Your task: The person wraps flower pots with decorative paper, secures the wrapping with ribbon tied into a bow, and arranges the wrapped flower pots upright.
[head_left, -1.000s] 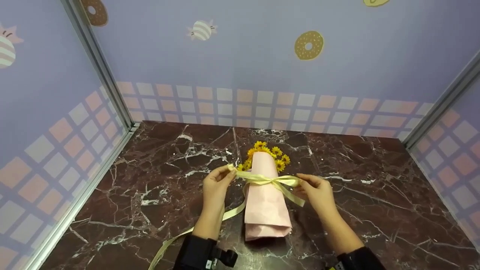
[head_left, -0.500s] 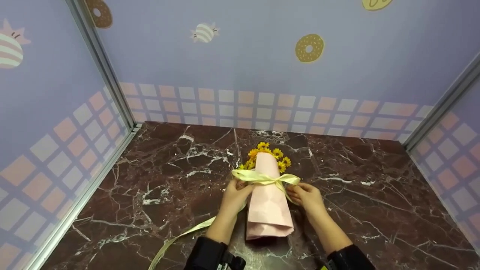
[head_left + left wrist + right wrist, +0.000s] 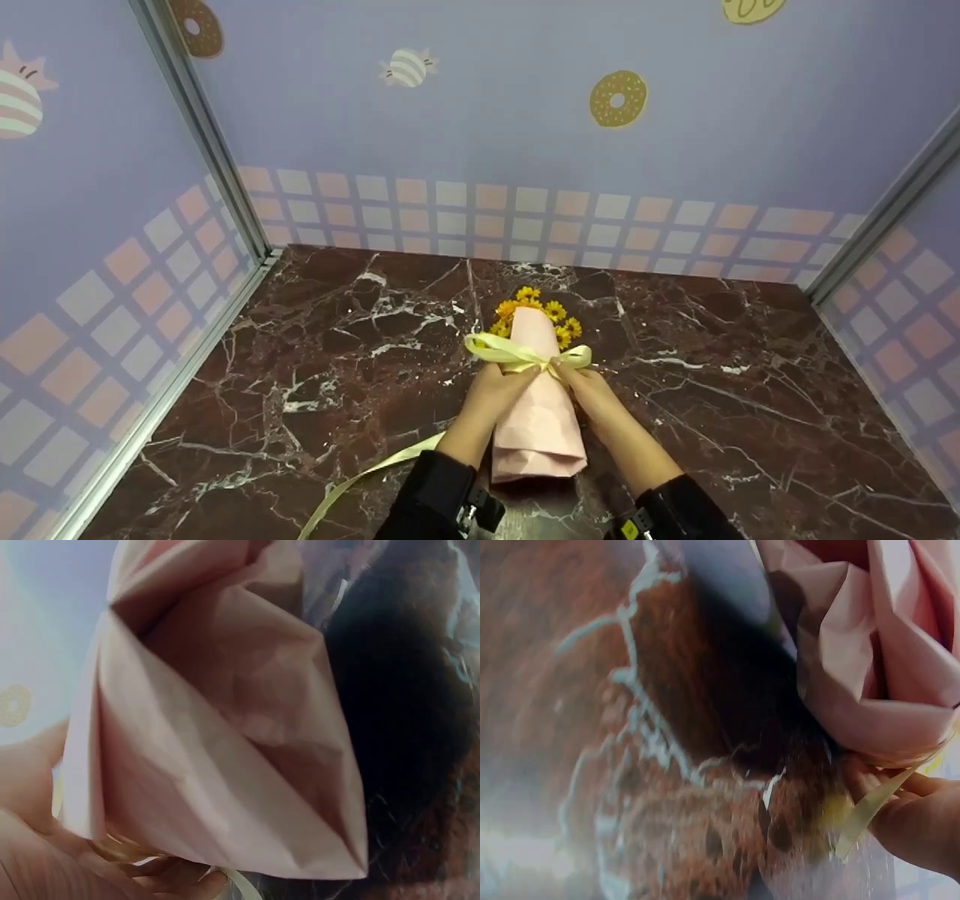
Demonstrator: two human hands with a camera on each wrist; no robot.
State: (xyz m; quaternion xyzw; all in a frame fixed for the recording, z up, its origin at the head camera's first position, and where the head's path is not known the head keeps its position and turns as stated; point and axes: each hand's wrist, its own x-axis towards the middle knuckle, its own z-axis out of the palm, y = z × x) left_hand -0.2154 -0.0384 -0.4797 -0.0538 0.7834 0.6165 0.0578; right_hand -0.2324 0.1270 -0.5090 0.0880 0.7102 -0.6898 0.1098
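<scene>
A bouquet of yellow flowers [image 3: 555, 310] in pale pink wrapping paper [image 3: 536, 427] lies on the table, blooms pointing away. Round its middle a pale yellow ribbon [image 3: 491, 346] is tied in a bow with a loop to each side. My left hand [image 3: 491, 394] holds the ribbon beside the knot from the left, its thumb on top. From the right, my right hand [image 3: 596, 394] pinches it close to the knot. Fingers [image 3: 180, 876] reach under the wrap in the left wrist view. A ribbon tail [image 3: 866, 814] crosses my right fingers. The far fingers are partly hidden.
A long ribbon tail [image 3: 367, 474] trails over the dark marbled tabletop [image 3: 360, 360] to the front left edge. Patterned panels [image 3: 480, 120] wall in the back and both sides, joined by metal corner posts [image 3: 202, 127].
Both hands came inward from the stretched loop ends to the knot at the middle. The ribbon now stands as two rounder loops. The bouquet has barely shifted.
</scene>
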